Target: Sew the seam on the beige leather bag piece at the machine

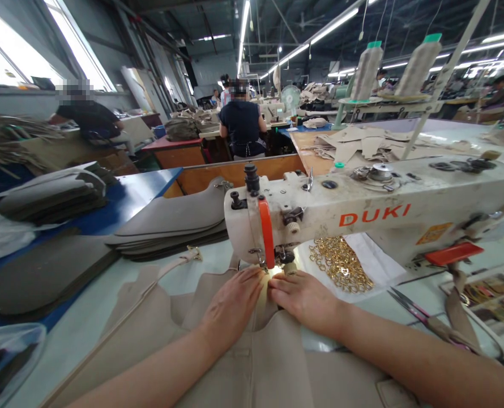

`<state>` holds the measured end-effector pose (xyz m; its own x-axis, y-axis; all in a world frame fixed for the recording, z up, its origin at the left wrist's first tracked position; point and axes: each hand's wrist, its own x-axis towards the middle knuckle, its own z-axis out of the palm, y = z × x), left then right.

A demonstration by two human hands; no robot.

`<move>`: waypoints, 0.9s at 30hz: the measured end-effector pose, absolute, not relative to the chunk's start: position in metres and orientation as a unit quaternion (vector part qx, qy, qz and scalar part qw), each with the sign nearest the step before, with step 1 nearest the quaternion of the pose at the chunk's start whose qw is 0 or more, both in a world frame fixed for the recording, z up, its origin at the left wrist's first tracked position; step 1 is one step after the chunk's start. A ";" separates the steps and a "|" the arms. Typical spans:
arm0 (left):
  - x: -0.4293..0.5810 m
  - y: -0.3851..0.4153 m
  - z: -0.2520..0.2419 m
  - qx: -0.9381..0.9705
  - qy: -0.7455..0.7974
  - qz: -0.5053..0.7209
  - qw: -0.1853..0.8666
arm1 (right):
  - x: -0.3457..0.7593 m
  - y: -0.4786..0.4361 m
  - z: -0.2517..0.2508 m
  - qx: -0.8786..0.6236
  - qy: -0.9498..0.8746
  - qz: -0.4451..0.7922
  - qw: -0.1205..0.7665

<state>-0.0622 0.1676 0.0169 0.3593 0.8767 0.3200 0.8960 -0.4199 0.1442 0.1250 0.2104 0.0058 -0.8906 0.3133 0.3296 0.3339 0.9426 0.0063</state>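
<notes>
Beige fabric pieces (277, 362), which could be leather-like, spread over the table in front of me and run up under the head of a white sewing machine (320, 198). My left hand (237, 297) lies flat on the material left of the needle area, fingers stretched toward it. On the other side my right hand (305, 297) rests with its fingers extended on the material's edge, close to the presser foot. Between the fingertips a narrow pale strip (261, 297) shows under the machine's light. Fingers partly hide the needle. A thin strap (150, 289) with a metal clasp trails at left.
Gold metal rings (341, 263) lie on white sheeting behind my right hand. Scissors (426, 323) and a parts tray (494, 306) are at right. Stacked grey panels (179, 221) stand at left. Thread cones (366, 71) rise behind the machine. Other people (243, 122) sit farther back.
</notes>
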 end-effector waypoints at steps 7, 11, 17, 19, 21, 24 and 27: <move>-0.061 0.169 0.017 -0.839 -0.515 -0.168 0.044 | 0.124 0.211 0.006 -0.169 -0.971 -0.031 0.166; -0.057 0.170 0.021 -0.843 -0.519 -0.126 0.066 | 0.124 0.210 0.007 -0.168 -0.971 -0.030 0.165; -0.056 0.171 0.025 -0.856 -0.496 -0.127 0.071 | 0.124 0.211 0.006 -0.162 -0.974 -0.033 0.155; -0.056 0.171 0.026 -0.858 -0.493 -0.128 0.072 | 0.123 0.212 0.006 -0.163 -0.974 -0.034 0.153; -0.056 0.171 0.027 -0.855 -0.500 -0.118 0.074 | 0.123 0.212 0.006 -0.166 -0.973 -0.037 0.155; -0.055 0.171 0.030 -0.849 -0.513 -0.100 0.074 | 0.123 0.212 0.006 -0.173 -0.972 -0.040 0.156; -0.053 0.172 0.031 -0.845 -0.522 -0.091 0.071 | 0.123 0.212 0.007 -0.176 -0.972 -0.038 0.150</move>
<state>-0.0532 0.1718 0.0314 0.4391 0.8689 0.2285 0.8948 -0.4457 -0.0249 0.1228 0.2120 0.0066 -0.8930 0.3303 0.3058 0.3534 0.9352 0.0217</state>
